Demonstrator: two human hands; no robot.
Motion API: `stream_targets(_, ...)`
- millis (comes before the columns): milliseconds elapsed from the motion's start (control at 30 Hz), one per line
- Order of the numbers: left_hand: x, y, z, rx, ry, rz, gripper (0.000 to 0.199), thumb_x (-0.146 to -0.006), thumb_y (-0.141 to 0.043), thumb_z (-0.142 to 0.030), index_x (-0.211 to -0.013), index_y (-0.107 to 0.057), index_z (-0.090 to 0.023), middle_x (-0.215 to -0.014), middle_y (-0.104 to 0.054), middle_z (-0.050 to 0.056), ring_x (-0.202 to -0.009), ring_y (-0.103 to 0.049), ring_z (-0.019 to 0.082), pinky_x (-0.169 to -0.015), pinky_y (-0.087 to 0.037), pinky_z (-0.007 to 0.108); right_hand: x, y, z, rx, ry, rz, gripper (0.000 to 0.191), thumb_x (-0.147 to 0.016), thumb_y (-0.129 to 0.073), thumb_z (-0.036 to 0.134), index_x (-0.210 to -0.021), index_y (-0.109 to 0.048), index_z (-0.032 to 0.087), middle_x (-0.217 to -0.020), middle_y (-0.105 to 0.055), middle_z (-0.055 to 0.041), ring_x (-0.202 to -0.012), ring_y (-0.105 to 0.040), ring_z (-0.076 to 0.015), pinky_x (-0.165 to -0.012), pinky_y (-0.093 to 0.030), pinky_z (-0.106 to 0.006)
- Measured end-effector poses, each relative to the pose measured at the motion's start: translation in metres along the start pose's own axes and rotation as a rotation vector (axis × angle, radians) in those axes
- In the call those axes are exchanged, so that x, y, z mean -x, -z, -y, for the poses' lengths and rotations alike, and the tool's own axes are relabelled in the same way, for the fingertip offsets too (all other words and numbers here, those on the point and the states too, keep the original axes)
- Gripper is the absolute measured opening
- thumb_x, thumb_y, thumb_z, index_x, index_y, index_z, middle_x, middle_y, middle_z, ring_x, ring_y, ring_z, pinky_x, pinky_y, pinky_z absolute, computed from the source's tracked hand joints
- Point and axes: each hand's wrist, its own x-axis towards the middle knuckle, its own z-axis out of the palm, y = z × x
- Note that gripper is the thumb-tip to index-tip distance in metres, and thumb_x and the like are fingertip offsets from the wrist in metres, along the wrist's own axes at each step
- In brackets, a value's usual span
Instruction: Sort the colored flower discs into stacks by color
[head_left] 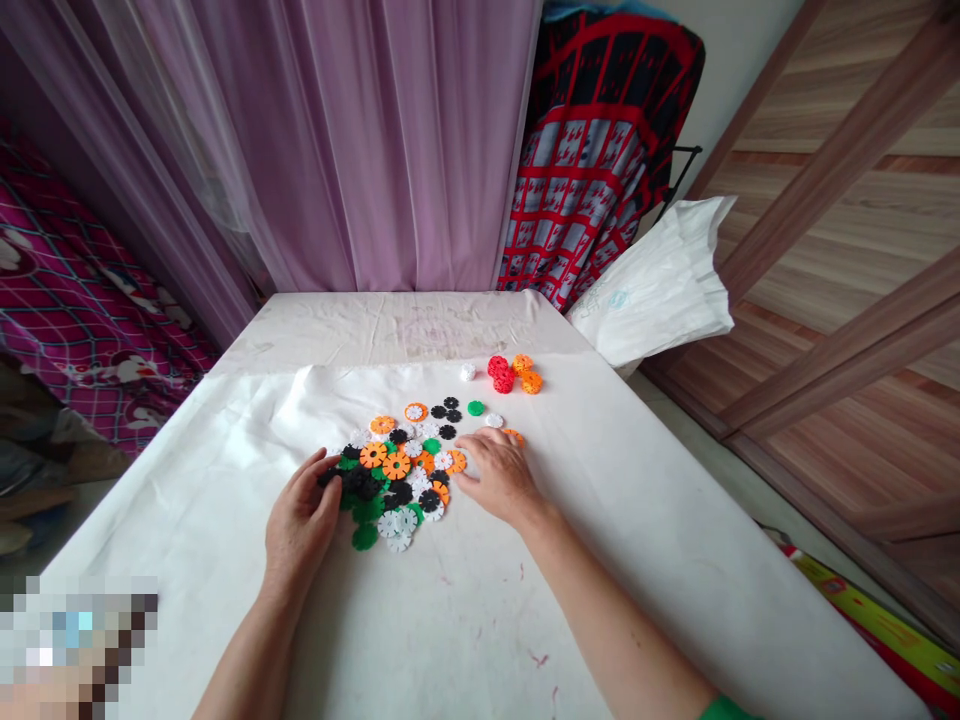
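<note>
A loose pile of notched plastic discs lies on the white-covered table, with orange discs, green discs, white discs and black discs overlapping. At the pile's left edge, my left hand has its thumb and fingers closed around the end of a dark cluster of black discs. My right hand rests at the right side with thumb and fingers apart, close to an orange disc at the pile's edge. Its fingers partly cover another orange disc.
Behind the pile stand red joined discs, orange joined discs and a white piece. A white bag leans at the table's right rear edge. Purple curtains hang behind. A blurred-out object sits at lower left.
</note>
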Motion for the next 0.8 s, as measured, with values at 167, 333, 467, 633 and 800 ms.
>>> stream_targets(167,-0.001,0.001,-0.001,-0.014,-0.004,0.000,0.039,-0.078,-0.052,-0.049,-0.103,-0.072,-0.026,-0.134,-0.065,0.004,-0.081,-0.070,0.018,-0.072,-0.058,0.032,-0.008,-0.009,0.010,0.007,-0.039,0.084,0.029,-0.079,-0.071,0.024,-0.107,-0.065,0.024,-0.101,-0.072,-0.0052,-0.100,-0.060,-0.0243,-0.085,-0.040,-0.037)
stream_targets(333,-0.001,0.001,-0.003,-0.021,0.016,0.011,0.039,-0.077,-0.052,-0.049,-0.102,-0.072,-0.026,-0.134,-0.065,0.005,-0.081,-0.069,0.019,-0.070,-0.057,0.032,-0.007,-0.016,0.010,-0.040,-0.114,0.037,0.042,-0.073,-0.073,0.022,-0.113,-0.059,0.021,-0.099,-0.072,-0.0048,-0.092,-0.062,-0.0234,-0.082,-0.041,-0.036)
stream_targets(467,-0.001,0.001,-0.002,-0.020,0.009,0.014,0.040,-0.078,-0.052,-0.048,-0.104,-0.072,-0.026,-0.134,-0.064,0.005,-0.083,-0.069,0.019,-0.073,-0.058,0.033,-0.008,-0.012,0.010,0.037,-0.074,-0.044,0.050,-0.073,-0.074,0.024,-0.119,-0.056,0.020,-0.099,-0.071,-0.0066,-0.093,-0.061,-0.0258,-0.084,-0.039,-0.038)
stream_targets(633,-0.001,0.001,-0.002,-0.006,0.002,0.009,0.040,-0.077,-0.053,-0.050,-0.102,-0.072,-0.025,-0.134,-0.065,0.005,-0.080,-0.069,0.018,-0.070,-0.058,0.031,-0.010,-0.002,0.002,0.131,-0.039,-0.075,0.061,-0.076,-0.073,0.024,-0.131,-0.049,0.018,-0.096,-0.071,-0.0081,-0.089,-0.060,-0.0269,-0.081,-0.037,-0.039)
stream_targets(800,0.000,0.001,-0.003,-0.003,-0.011,0.005,0.040,-0.077,-0.053,-0.050,-0.103,-0.072,-0.025,-0.133,-0.066,0.005,-0.073,-0.068,0.016,-0.066,-0.057,0.029,-0.008,0.002,-0.011,0.075,-0.083,-0.074,0.065,-0.079,-0.070,0.021,-0.138,-0.044,0.016,-0.094,-0.071,-0.0055,-0.087,-0.062,-0.0228,-0.080,-0.037,-0.036)
